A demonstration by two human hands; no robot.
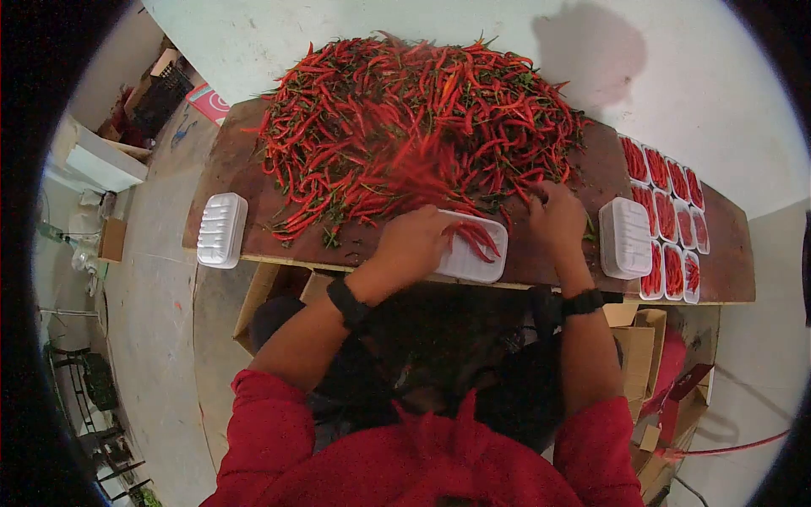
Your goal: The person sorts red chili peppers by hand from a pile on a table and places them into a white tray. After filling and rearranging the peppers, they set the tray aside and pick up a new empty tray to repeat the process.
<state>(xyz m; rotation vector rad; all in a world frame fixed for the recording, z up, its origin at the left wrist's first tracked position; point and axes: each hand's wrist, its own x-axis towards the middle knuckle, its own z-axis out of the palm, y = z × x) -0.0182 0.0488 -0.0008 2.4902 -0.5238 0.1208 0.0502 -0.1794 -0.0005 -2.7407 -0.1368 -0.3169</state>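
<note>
A white foam tray [470, 269] lies at the table's front edge, with a few red chili peppers [478, 239] in it. My left hand [414, 243] is at the tray's left side, fingers closed around the stem ends of chilies that lie over the tray. To the right of the tray, my right hand [557, 217] reaches the lower right edge of the chili pile [405, 127]. Its thumb and fingers are pinched on a red chili there. Both wrists wear black bands.
Stacked empty white trays stand at the left [222, 230] and right [625, 238] of the wooden table [718, 241]. Several chili-filled trays [666, 211] sit in rows farther right. Cardboard boxes [639, 355] are under the table, and a white wall [701, 93] stands behind.
</note>
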